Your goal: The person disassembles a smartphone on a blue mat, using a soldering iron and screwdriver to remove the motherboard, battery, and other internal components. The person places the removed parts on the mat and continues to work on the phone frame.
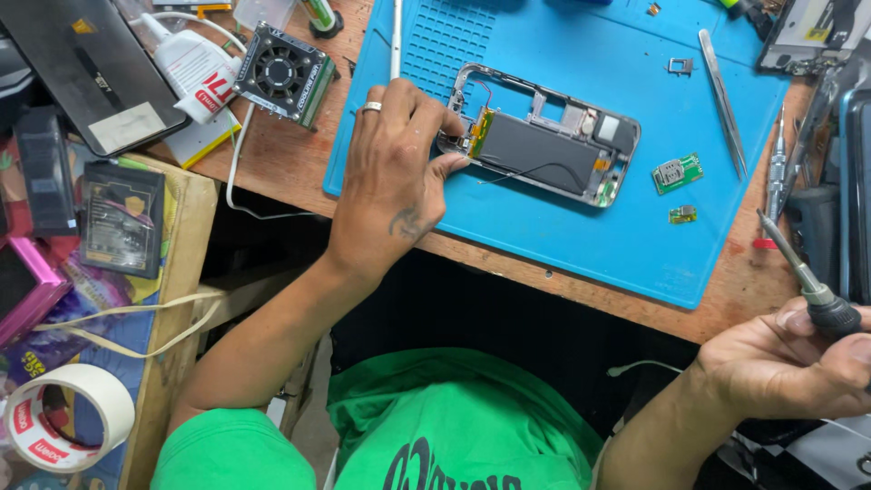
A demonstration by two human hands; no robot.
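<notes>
While the opened phone frame [544,136] is lying on the blue work mat [635,245], the left hand [395,159] is pressing down on the frame's left end, with thumb and fingers pinching its edge. To the right of the frame, the right hand [789,363] is hanging off the mat near the desk edge, clenched around the dark handle of a screwdriver [803,277] whose tip is pointing up and to the left. Just right of the frame, two small green circuit boards [678,172] are resting on the mat, and tweezers [723,100] are lying beyond them. Left of the frame, off the mat, a small cooling fan [284,73] is sitting on the wooden desk [281,186].
</notes>
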